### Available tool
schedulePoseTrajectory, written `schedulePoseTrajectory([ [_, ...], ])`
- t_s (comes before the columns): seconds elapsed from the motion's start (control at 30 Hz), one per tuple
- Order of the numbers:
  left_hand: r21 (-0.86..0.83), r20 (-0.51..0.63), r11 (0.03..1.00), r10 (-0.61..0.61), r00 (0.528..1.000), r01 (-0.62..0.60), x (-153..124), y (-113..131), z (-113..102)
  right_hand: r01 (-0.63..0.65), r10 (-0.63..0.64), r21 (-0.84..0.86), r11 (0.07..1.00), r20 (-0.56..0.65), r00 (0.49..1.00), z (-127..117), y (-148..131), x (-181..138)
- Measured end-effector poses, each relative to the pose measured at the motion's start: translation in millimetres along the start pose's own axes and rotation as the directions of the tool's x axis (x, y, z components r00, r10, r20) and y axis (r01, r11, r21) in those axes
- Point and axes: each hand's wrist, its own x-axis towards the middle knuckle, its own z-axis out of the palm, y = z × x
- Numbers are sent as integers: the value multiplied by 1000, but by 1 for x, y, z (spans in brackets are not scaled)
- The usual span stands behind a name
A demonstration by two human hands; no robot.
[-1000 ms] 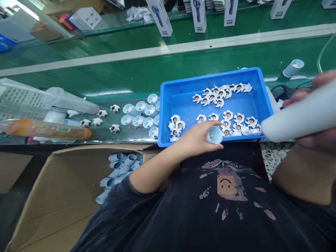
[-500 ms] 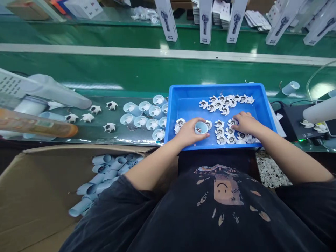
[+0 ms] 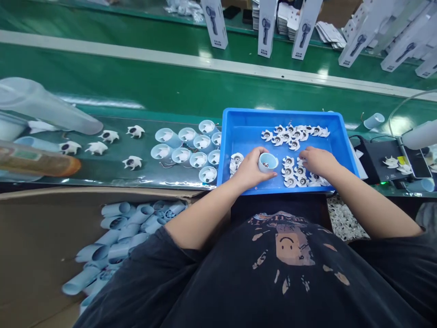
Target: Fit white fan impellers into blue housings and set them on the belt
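Note:
My left hand [image 3: 251,169] grips a pale blue plastic tube [image 3: 267,161], held upright with its open end up, inside the blue tray [image 3: 239,125]. My right hand [image 3: 316,160] rests on a cluster of small white fan impellers [image 3: 293,175] in the tray's near right part, fingers curled over them; whether one is pinched I cannot tell. A second cluster of impellers [image 3: 293,133] lies toward the tray's far side.
Several pale blue tubes with impellers inside [image 3: 186,150] stand left of the tray. Loose impellers [image 3: 102,146] lie further left. A cardboard box [image 3: 30,241] holds empty tubes [image 3: 119,232]. A black device [image 3: 382,157] sits at right. White product boxes [image 3: 266,25] stand beyond the green belt.
One second ago my right hand held a white cylinder at the right edge; it then dropped into the tray onto the impellers. My left hand with the tube moved slightly further into the tray.

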Motion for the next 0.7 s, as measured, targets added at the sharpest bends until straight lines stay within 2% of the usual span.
schedulePoseTrajectory([
  [0.17, -149, 10, 978, 148, 989, -145, -4, -2, -3, -38, 40, 44, 998, -41, 998, 0, -10, 6],
  [0.3, -84, -1, 987, 140, 990, -140, -7, -5, -9, -107, 133, 194, 975, -129, 983, -9, -15, -3],
  [0.37, -34, 12, 992, 121, 993, -120, -9, -1, -11, -57, 123, 310, 949, -194, 973, -15, -17, -14],
  [0.4, -1, 21, 992, 129, 991, -129, -11, 2, -12, 29, 83, 434, 900, -236, 968, -17, -19, -20],
  [0.43, 45, 33, 987, 155, 987, -156, -13, 7, -13, 150, 27, 594, 790, -278, 960, -18, -21, -27],
  [0.47, 100, 49, 974, 198, 979, -202, -16, 12, -13, 272, -32, 751, 601, -318, 948, -17, -23, -34],
  [0.5, 159, 66, 953, 251, 966, -259, -19, 17, -12, 359, -82, 861, 361, -354, 932, -15, -26, -40],
  [0.53, 216, 86, 924, 304, 949, -315, -22, 23, -12, 403, -117, 905, 138, -389, 914, -13, -29, -46],
  [0.57, 270, 104, 891, 349, 931, -364, -25, 28, -11, 426, -135, 905, 11, -421, 897, -11, -32, -52],
  [0.6, 318, 115, 860, 383, 917, -399, -28, 32, -9, 464, -136, 886, 17, -457, 879, -10, -36, -58],
  [0.63, 359, 120, 833, 406, 906, -421, -31, 36, -8, 525, -112, 843, 117, -514, 850, -9, -39, -63],
  [0.7, 423, 117, 795, 428, 896, -435, -34, 40, -6, 627, -72, 647, 434, -669, 740, -11, -44, -71],
])
